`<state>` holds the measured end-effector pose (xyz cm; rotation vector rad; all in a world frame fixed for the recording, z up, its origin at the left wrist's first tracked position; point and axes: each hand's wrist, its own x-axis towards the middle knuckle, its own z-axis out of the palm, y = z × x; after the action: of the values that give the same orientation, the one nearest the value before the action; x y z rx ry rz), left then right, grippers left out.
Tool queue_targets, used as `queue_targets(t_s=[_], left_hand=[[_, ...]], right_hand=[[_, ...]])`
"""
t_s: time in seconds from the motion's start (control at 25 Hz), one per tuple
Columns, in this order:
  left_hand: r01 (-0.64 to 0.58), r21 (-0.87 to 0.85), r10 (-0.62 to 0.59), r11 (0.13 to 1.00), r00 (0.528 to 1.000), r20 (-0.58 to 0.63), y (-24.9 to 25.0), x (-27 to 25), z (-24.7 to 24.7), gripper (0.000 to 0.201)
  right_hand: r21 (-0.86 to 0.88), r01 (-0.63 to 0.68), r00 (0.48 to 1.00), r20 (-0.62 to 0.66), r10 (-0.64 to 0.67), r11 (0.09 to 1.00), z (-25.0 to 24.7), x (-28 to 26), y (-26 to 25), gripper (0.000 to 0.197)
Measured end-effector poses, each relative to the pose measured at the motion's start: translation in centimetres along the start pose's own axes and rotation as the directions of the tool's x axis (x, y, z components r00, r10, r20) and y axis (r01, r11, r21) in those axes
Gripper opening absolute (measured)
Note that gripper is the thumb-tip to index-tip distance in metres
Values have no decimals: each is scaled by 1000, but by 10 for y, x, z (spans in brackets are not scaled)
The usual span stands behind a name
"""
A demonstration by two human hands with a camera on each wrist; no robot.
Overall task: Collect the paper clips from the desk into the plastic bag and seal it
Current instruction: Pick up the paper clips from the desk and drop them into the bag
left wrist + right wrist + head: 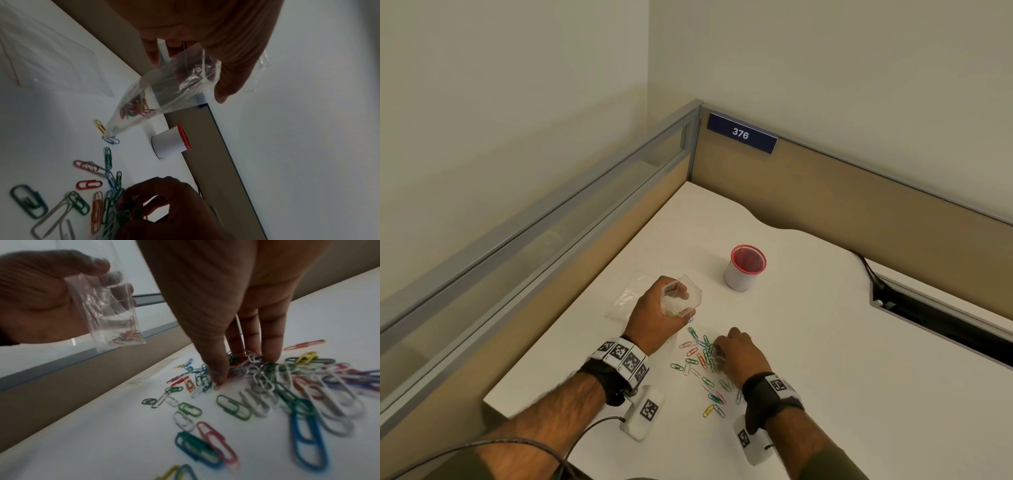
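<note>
My left hand [671, 308] grips a small clear plastic bag [683, 296] above the desk, mouth held open upward. A few coloured clips [135, 108] lie in its lower corner. Several loose coloured paper clips [700, 363] are scattered on the white desk [825, 342] in front of me. My right hand [719, 353] is down on the pile, thumb [218, 374] and fingertips [269, 352] pinching a bunch of clips [246, 363] against the desk. The bag [111, 313] hangs left of and above that hand.
A second clear bag [626, 294] lies flat on the desk behind my left hand. A red mesh cup with a white sleeve [744, 269] stands further back. Partition walls [825, 192] close the desk's left and far sides; a cable slot [945, 325] opens at right.
</note>
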<state>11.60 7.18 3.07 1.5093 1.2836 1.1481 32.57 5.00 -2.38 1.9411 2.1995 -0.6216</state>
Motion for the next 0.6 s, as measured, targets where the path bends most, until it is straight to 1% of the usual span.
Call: queue_targets(t_s=[0.04, 0.16, 0.32, 0.48, 0.6], left_hand=[[-2, 6, 2, 1000, 1000, -1, 2, -1, -1, 35], [8, 9, -8, 1000, 1000, 0, 4, -3, -4, 35], [13, 4, -13, 1000, 1000, -16, 1, -7, -3, 36], [34, 14, -33, 999, 999, -24, -3, -9, 3, 36], [34, 23, -34, 999, 999, -18, -1, -6, 10, 36]], right_hand=[[-14, 0, 1000, -17, 0, 1000, 0, 1, -2, 25], [-8, -35, 998, -49, 35, 999, -4, 3, 2, 22], [122, -94, 986, -128, 109, 988, -18, 2, 14, 9], [268, -105, 977, -151, 149, 958, -34, -2, 29, 11], [378, -71, 973, -179, 148, 923, -55, -11, 32, 9]])
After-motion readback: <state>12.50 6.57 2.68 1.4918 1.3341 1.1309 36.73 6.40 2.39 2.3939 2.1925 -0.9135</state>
